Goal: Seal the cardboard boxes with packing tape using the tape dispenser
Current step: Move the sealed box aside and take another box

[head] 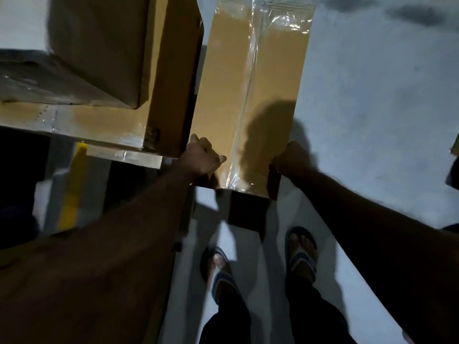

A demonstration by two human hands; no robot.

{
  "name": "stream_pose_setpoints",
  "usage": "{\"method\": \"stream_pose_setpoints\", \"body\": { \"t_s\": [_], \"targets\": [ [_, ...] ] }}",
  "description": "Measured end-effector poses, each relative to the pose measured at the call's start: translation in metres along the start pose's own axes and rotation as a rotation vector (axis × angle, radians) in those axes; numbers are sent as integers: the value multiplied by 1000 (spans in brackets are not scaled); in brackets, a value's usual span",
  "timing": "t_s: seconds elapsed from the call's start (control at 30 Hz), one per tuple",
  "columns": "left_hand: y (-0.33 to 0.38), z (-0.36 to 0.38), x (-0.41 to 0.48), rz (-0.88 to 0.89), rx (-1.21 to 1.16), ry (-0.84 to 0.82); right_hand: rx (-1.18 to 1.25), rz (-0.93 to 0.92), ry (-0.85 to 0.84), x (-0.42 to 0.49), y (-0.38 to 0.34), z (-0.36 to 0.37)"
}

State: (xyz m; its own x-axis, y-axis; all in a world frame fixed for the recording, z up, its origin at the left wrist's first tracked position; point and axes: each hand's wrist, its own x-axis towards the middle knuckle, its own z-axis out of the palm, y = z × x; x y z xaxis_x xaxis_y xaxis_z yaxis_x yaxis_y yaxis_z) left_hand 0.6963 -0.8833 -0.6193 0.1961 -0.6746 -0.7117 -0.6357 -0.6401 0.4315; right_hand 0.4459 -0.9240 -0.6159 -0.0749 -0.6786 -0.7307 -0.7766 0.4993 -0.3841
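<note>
Left forearm (111,244) fills the near-left, dark and motion-blurred; right forearm (372,232) comes in from the near-right. Both end at the cardboard box (270,108), centre frame, long top face up, running away from the camera.

Left hand (202,155) grips its near-left corner, fingers curled, thumb lying on the top face. Right hand (291,157) is closed on the near-right corner — its fingertips are hidden by the edge.

Clear tape (248,95) runs the full centre seam, wrinkled at the far end and folded over the near edge. Can't tell whether the far end rests on the floor (372,95).

Below the near edge hangs a dark panel (248,209), lost in shadow. Just left, stacked boxes (111,58), taped, are cut off by the top and left edges. A yellow strip (72,184) under them is blurred — unidentifiable. Sandalled feet (301,254) stand on the pale floor near the box.
</note>
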Motion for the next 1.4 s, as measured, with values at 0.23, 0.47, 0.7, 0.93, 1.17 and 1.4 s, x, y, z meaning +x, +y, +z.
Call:
{"method": "stream_pose_setpoints", "body": {
  "t_s": [0.23,0.47,0.7,0.93,1.17,1.4],
  "targets": [
    [33,-13,-18,77,-76,73,-42,-98,58,-24,-37,-21],
    [84,-25,-74,45,-279,177,17,-212,45,-93,-69,-63],
    [172,-50,-245,95,-425,306,231,-280,83,-248,-113,-153],
    [226,-97,-405,60,-622,391,229,-486,70,-401,-140,-228],
    [214,-124,-538,-17,-692,625,93,-645,-200,-497,-157,-235],
    [185,-149,-628,-54,-881,925,-13,-914,-361,-586,-197,-220]
  ]
}}
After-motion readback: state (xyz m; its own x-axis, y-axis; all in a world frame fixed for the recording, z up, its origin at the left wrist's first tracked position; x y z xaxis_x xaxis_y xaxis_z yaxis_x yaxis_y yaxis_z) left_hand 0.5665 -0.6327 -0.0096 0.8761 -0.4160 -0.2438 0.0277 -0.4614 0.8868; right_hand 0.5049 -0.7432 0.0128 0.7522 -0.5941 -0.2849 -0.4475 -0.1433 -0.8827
